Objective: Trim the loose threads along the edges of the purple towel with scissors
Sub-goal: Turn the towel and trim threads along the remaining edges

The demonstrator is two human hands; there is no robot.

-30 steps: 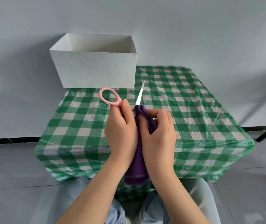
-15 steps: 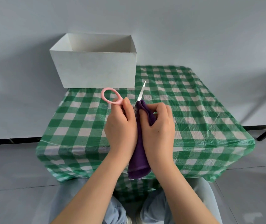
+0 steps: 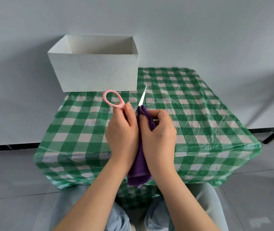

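Both hands barely shifted: left hand (image 3: 122, 134) grips pink scissors (image 3: 116, 101), right hand (image 3: 159, 135) clutches purple towel (image 3: 139, 167).

A box (image 3: 98, 72) is set on the back left part of the table (image 3: 199, 114), against the wall (image 3: 199, 30). In front of the box, above the table's middle, the scissors (image 3: 124, 102) are held in the left hand (image 3: 121, 135), just left of the right hand (image 3: 159, 139). The towel (image 3: 139, 170) is held between the two hands, its lower end hung before the table's front edge, above the knees (image 3: 116, 215).
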